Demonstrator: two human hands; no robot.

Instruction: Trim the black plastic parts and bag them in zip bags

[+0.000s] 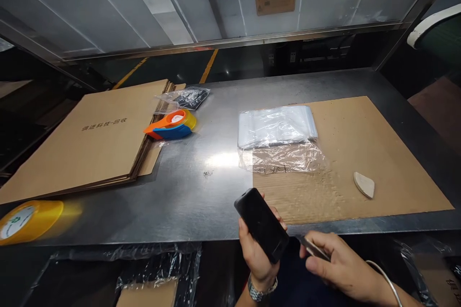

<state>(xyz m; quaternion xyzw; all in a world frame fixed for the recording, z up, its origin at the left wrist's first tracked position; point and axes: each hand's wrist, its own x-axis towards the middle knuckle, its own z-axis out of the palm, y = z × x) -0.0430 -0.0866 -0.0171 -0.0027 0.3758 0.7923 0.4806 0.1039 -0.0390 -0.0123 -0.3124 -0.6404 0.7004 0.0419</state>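
Observation:
My left hand (255, 254) is closed round a black phone (261, 224), held tilted just in front of the metal table's (187, 192) near edge. My right hand (342, 266) is beside it to the right, fingers pinched on a small thin dark object (314, 249) whose tip points toward the phone's lower end. A watch sits on my left wrist and a thin white cord runs along my right wrist.
A stack of clear plastic bags (276, 125) and a crumpled one (284, 157) lie on a cardboard sheet (360, 163) with a small white piece (364, 184). To the left are flat cartons (86, 139), a tape dispenser (173, 125), a bagged dark item (187, 98), and a yellow tape roll (29, 220).

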